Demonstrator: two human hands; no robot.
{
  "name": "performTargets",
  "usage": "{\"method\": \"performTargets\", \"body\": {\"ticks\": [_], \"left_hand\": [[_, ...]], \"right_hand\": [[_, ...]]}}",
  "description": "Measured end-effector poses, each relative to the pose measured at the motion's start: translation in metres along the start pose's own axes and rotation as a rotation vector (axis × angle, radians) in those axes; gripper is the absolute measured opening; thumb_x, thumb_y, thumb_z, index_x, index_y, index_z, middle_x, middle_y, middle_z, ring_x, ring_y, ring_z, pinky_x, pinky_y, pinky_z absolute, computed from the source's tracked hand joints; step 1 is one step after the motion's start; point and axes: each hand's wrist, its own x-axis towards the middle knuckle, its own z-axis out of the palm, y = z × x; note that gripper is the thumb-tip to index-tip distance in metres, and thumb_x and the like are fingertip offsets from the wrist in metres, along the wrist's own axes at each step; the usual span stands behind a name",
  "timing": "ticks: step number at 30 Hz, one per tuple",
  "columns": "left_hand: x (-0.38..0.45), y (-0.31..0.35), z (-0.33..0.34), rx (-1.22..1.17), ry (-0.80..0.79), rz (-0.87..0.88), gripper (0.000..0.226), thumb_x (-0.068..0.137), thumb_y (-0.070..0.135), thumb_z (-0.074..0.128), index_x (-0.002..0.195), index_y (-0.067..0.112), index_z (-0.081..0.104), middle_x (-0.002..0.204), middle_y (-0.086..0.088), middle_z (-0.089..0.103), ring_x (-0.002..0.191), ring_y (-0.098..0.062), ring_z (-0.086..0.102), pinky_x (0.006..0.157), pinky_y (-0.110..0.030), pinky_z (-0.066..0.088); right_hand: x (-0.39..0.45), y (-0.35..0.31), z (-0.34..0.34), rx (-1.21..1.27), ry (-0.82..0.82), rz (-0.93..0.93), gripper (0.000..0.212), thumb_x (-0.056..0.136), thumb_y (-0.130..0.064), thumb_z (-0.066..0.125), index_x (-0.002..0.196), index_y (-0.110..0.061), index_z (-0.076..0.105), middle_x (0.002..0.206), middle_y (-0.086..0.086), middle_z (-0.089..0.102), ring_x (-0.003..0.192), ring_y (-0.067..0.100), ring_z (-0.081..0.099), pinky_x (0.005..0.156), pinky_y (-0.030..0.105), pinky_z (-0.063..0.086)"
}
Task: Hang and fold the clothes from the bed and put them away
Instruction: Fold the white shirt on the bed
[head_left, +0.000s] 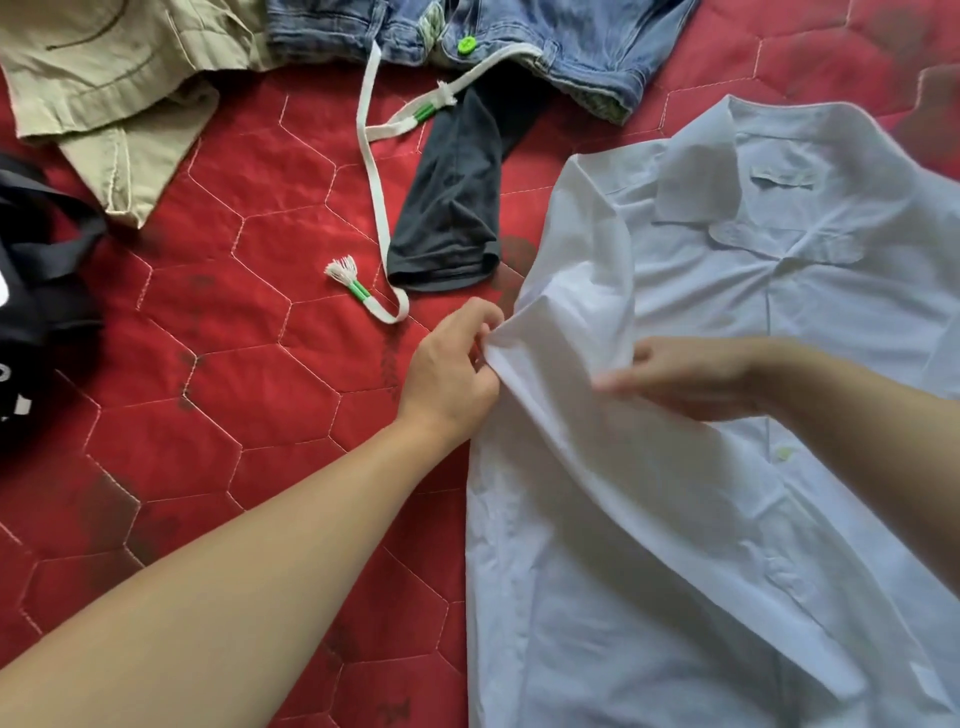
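A white collared shirt (727, 519) lies flat on the red quilted bed (234, 364), collar toward the far right. My left hand (452, 364) pinches the edge of the shirt's left sleeve, which is lifted and folded over toward the shirt's middle. My right hand (691, 374) lies on the shirt's chest just right of that fold, its fingers pointing left along the sleeve cloth; the fingertips are blurred and I cannot tell whether they grip the fabric.
Blue jeans (571, 41) with a white drawstring (374, 171) lie at the far edge, a dark grey garment (452, 202) below them. A beige garment (104, 88) sits far left, and a black one (31, 291) lies at the left edge.
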Motion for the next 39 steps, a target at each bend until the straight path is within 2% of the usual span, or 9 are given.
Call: {"method": "performTargets", "body": {"ticks": [4, 10, 16, 22, 27, 29, 32, 35, 39], "left_hand": [[0.008, -0.005, 0.003, -0.068, -0.058, -0.236, 0.023, 0.081, 0.006, 0.057, 0.08, 0.028, 0.054, 0.075, 0.001, 0.064, 0.065, -0.013, 0.051, 0.061, -0.028, 0.041], [0.021, 0.007, 0.002, -0.262, -0.063, -0.514, 0.023, 0.088, 0.004, 0.055, 0.078, 0.023, 0.063, 0.068, 0.003, 0.062, 0.053, -0.005, 0.052, 0.05, -0.017, 0.043], [0.007, 0.016, -0.001, -0.383, -0.01, -0.677, 0.013, 0.085, 0.007, 0.064, 0.082, 0.019, 0.066, 0.081, -0.007, 0.066, 0.075, -0.023, 0.058, 0.076, -0.039, 0.054], [-0.025, 0.034, 0.01, -0.171, 0.305, -0.505, 0.007, 0.087, 0.027, 0.065, 0.093, 0.024, 0.062, 0.094, 0.008, 0.062, 0.091, -0.014, 0.061, 0.08, -0.028, 0.051], [-0.073, 0.057, 0.044, -0.513, 0.014, -0.77, 0.079, 0.062, 0.076, 0.059, 0.12, 0.023, 0.058, 0.118, -0.004, 0.067, 0.106, -0.027, 0.065, 0.093, -0.045, 0.052], [-0.089, 0.056, 0.057, -0.628, -0.069, -0.846, 0.073, 0.056, 0.066, 0.07, 0.115, 0.025, 0.061, 0.115, -0.004, 0.07, 0.104, -0.029, 0.068, 0.094, -0.049, 0.052], [-0.096, 0.057, 0.067, -0.692, -0.042, -0.888, 0.051, 0.08, 0.029, 0.069, 0.125, 0.01, 0.059, 0.109, -0.009, 0.072, 0.097, -0.029, 0.07, 0.09, -0.049, 0.055], [-0.093, 0.057, 0.067, -0.778, 0.013, -0.89, 0.03, 0.097, 0.021, 0.055, 0.125, 0.009, 0.059, 0.111, -0.011, 0.07, 0.101, -0.029, 0.067, 0.093, -0.048, 0.053], [-0.084, 0.06, 0.06, -0.858, 0.05, -0.884, 0.033, 0.1, 0.029, 0.053, 0.126, 0.01, 0.058, 0.113, -0.01, 0.069, 0.104, -0.027, 0.066, 0.096, -0.046, 0.052]], "right_hand": [[-0.016, 0.029, 0.018, -0.267, -0.018, 0.227, 0.019, 0.072, -0.019, 0.082, 0.082, -0.008, 0.072, 0.074, 0.008, 0.072, 0.063, 0.019, 0.069, 0.054, 0.025, 0.054], [-0.035, 0.095, 0.046, -0.024, 0.039, 0.237, 0.025, 0.064, -0.016, 0.077, 0.087, -0.01, 0.07, 0.075, 0.014, 0.069, 0.063, 0.025, 0.066, 0.055, 0.031, 0.053], [-0.08, 0.141, 0.078, 0.009, 0.061, 0.176, 0.029, 0.07, -0.014, 0.076, 0.094, 0.001, 0.069, 0.076, 0.013, 0.065, 0.056, 0.019, 0.06, 0.052, 0.028, 0.048], [-0.112, 0.153, 0.085, 0.713, 0.143, 0.046, 0.019, 0.074, -0.015, 0.071, 0.089, -0.002, 0.071, 0.071, 0.015, 0.066, 0.05, 0.022, 0.062, 0.046, 0.025, 0.05], [-0.115, 0.183, 0.101, 0.756, 0.113, 0.141, 0.036, 0.067, -0.029, 0.083, 0.091, -0.005, 0.073, 0.076, 0.015, 0.064, 0.056, 0.024, 0.06, 0.052, 0.029, 0.05], [-0.117, 0.2, 0.113, 0.641, 0.065, 0.125, 0.041, 0.058, -0.019, 0.09, 0.093, -0.004, 0.075, 0.084, 0.018, 0.066, 0.066, 0.028, 0.062, 0.064, 0.035, 0.05], [-0.122, 0.222, 0.132, 0.275, 0.101, 0.161, 0.036, 0.059, -0.011, 0.087, 0.092, -0.007, 0.072, 0.088, 0.016, 0.073, 0.079, 0.031, 0.069, 0.08, 0.048, 0.057], [-0.123, 0.24, 0.138, -0.186, 0.075, 0.148, 0.02, 0.068, -0.017, 0.083, 0.08, -0.023, 0.068, 0.076, -0.011, 0.071, 0.081, 0.013, 0.067, 0.067, 0.019, 0.051], [-0.13, 0.221, 0.138, 0.265, -0.03, 0.096, 0.018, 0.087, -0.018, 0.068, 0.101, -0.006, 0.069, 0.102, 0.018, 0.073, 0.091, 0.028, 0.07, 0.079, 0.033, 0.056]]}}
